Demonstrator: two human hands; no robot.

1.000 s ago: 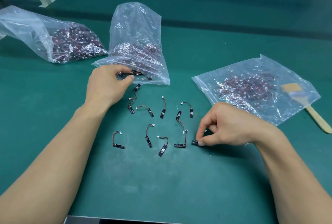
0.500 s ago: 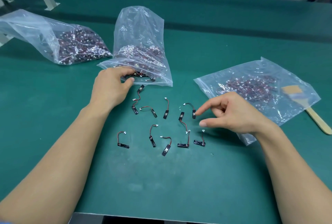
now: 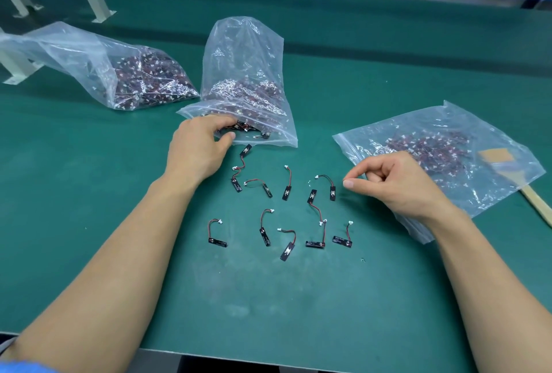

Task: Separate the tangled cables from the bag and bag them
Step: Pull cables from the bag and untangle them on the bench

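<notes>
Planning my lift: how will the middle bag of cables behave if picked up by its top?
Middle bag: thin crinkled film, so probably floppy. Cables pile low, so it likely hangs bottom-heavy. Its low mouth looks open, so cables could spill.

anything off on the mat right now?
Two cable pairs look hooked together: upper pair below the mouth of the middle bag, lower pair right of centre. Tiny speck on the mat. The right bag covers the brush head.
</notes>
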